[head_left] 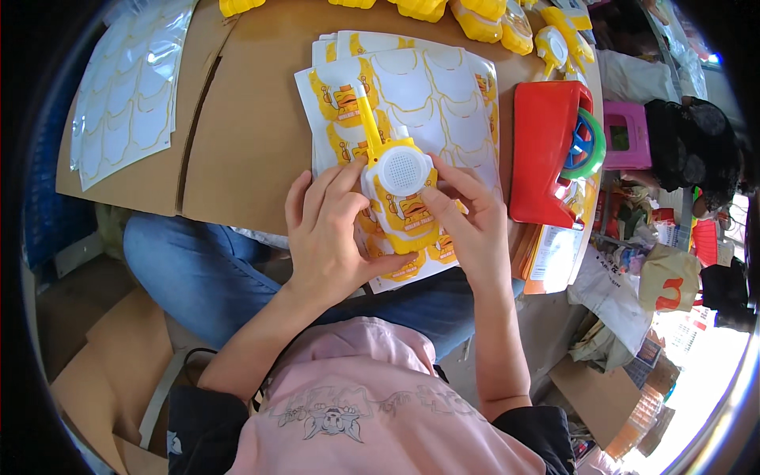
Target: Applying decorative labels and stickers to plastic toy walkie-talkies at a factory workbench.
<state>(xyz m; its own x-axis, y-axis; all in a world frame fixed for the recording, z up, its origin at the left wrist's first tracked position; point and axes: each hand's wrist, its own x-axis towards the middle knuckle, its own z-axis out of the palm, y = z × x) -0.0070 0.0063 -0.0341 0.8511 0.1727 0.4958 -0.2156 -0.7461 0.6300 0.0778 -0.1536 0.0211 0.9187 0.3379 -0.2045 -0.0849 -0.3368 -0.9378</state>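
A yellow toy walkie-talkie (388, 207) with a white round speaker grille and a yellow antenna tipped in white is held between my hands. On its front, below the grille, lies a yellow cartoon sticker (415, 210). My left hand (332, 229) grips its left side, the thumb at the bottom end. From the right, my right hand (475, 222) holds the other side, with its thumb over the sticker near the grille. Beneath the toy are sticker sheets (396, 71), partly peeled to white backing with yellow outlines; some cartoon stickers remain at their left.
To the right stands a red tape dispenser (546, 150) with a green-rimmed roll (587, 142). More yellow toys (479, 20) line the far edge. Used sticker sheets (131, 87) lie on the cardboard tabletop (245, 119) at left. A purple stool (625, 134) and bags are beyond the right edge.
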